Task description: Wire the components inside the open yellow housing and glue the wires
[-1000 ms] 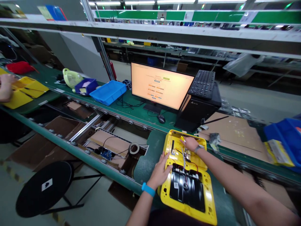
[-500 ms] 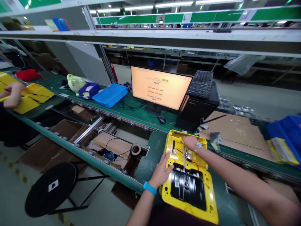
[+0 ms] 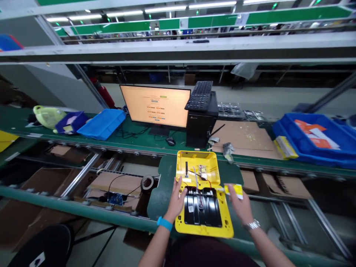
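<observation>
A yellow plastic case (image 3: pixel 204 231) lies opened out, its two halves joined by wires. One half holds a black panel (image 3: pixel 204 211); small electronic parts and wires sit in the far half (image 3: pixel 213 170). My left hand (image 3: pixel 175 202) grips the case's left edge near the joint, thumb over the rim and fingers along the side. To the right of the case, my right hand (image 3: pixel 241 205) holds a small yellow-and-white packet (image 3: pixel 234 191) between thumb and fingers. Its exact kind is unclear.
Behind the case stand a monitor (image 3: pixel 157 107), a mouse (image 3: pixel 170 141) and a black computer tower (image 3: pixel 198 128) with a keyboard on top. Cardboard sheets (image 3: pixel 244 137) and a blue bin (image 3: pixel 319 148) are to the right. A tape roll (image 3: pixel 147 183) lies left, a stool (image 3: pixel 47 244) lower left.
My right hand has left the far half of the case and moved to its right side, now with the yellow-and-white packet. My left hand stays at the left edge. The view has turned right.
</observation>
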A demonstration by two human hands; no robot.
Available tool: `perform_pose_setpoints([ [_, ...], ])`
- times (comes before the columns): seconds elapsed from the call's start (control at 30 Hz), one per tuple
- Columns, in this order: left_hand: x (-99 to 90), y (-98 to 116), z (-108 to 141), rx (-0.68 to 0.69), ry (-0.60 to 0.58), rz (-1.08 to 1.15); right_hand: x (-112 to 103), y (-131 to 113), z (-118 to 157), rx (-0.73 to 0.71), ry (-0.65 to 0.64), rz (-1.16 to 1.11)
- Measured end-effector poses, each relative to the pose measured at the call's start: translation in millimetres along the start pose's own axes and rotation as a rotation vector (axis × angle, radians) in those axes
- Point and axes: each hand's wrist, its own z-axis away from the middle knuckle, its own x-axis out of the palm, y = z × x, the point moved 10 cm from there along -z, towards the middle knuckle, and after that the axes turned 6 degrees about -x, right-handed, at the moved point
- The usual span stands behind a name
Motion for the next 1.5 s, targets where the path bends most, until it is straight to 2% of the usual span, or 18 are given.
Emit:
perform_pose_setpoints([
  [0.13, 0.1, 1.2, 1.0, -0.008, 0.008, -0.043, 11.3, 10.5, 14.4, -0.015, -0.027, -0.022],
  [0.47, 1.0, -1.8, -1.2, -0.021, 0.028, -0.059, 24.0, 20.6, 15.8, -0.071, -0.106, 0.003],
  [0.77, 2.1, -0.7, 0.3, -0.011, 0.023, -0.064, 27.4, 22.5, 15.3, -0.116, -0.132, 0.064],
  [1.5, -0.9, -4.1, -0.6, -0.015, 0.045, -0.084, 24.1, 20.8, 12.6, -0.111, -0.131, 0.096],
])
